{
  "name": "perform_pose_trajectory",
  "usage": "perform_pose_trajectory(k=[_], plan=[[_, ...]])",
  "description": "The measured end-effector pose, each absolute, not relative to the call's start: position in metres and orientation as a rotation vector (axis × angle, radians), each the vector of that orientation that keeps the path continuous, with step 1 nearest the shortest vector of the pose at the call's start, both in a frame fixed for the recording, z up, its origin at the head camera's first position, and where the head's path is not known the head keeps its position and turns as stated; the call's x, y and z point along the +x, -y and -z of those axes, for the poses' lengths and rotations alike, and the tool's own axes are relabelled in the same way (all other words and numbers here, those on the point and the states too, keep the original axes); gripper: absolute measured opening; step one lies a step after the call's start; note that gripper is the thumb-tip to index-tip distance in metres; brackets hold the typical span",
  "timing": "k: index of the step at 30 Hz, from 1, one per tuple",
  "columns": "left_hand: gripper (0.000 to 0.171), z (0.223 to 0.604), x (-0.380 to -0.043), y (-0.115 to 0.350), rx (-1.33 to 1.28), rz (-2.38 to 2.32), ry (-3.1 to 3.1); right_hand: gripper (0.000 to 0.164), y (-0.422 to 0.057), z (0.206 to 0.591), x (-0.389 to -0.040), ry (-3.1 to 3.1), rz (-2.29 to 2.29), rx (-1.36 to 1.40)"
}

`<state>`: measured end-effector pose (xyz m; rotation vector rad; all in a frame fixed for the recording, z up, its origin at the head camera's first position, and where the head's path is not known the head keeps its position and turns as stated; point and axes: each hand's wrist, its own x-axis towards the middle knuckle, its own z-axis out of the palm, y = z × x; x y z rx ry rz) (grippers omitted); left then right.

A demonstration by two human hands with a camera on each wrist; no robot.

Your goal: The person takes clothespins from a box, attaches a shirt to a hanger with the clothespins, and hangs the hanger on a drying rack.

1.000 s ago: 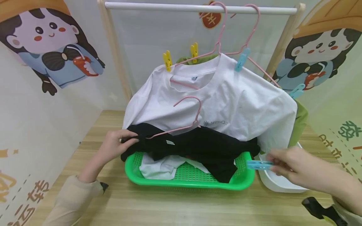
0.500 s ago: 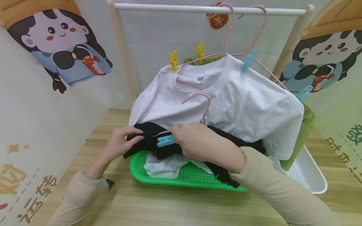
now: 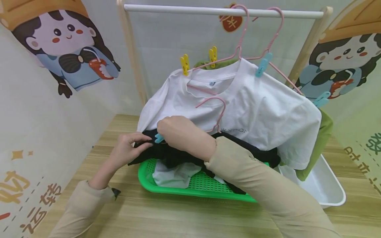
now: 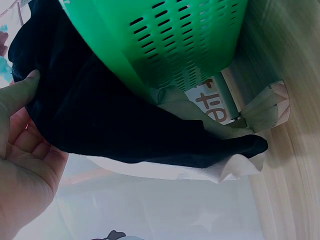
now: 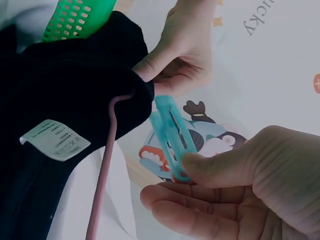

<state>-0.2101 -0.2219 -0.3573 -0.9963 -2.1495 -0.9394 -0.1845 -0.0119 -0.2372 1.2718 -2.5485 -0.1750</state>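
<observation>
My left hand (image 3: 131,148) pinches the left end of a black garment (image 4: 110,115) between thumb and fingers. In the right wrist view a pink hanger (image 5: 107,160) lies against the black cloth, its end close to the pinched edge, and a white care label (image 5: 56,140) shows. My right hand (image 3: 183,132) holds a light-blue clothespin (image 5: 175,137) between thumb and fingers, its tip right beside the cloth's edge and the left fingertips. In the head view the right hand and forearm cover part of the hanger and the garment.
Under the garment stands a green basket (image 3: 190,191) with white cloth inside. Behind it a white T-shirt (image 3: 262,109) hangs from a white rail (image 3: 184,9), held by yellow and blue clothespins. A green garment (image 3: 319,142) hangs behind. At right is a white tub (image 3: 327,185).
My right hand has swept left from above the white tub, carrying the clothespin to the garment's left end. The left hand keeps its pinch on the cloth.
</observation>
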Motion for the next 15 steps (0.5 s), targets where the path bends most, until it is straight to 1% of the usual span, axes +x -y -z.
perform_pose_trajectory(k=[8,15], plan=[[0.023,0.355,-0.209,0.221,-1.016,0.945,2.129,0.018,0.030,0.235,-0.183,2.516,0.360,1.228],[0.023,0.355,-0.208,0.221,-1.023,0.934,2.134,0.014,0.040,0.230,-0.185,2.618,0.491,1.221]])
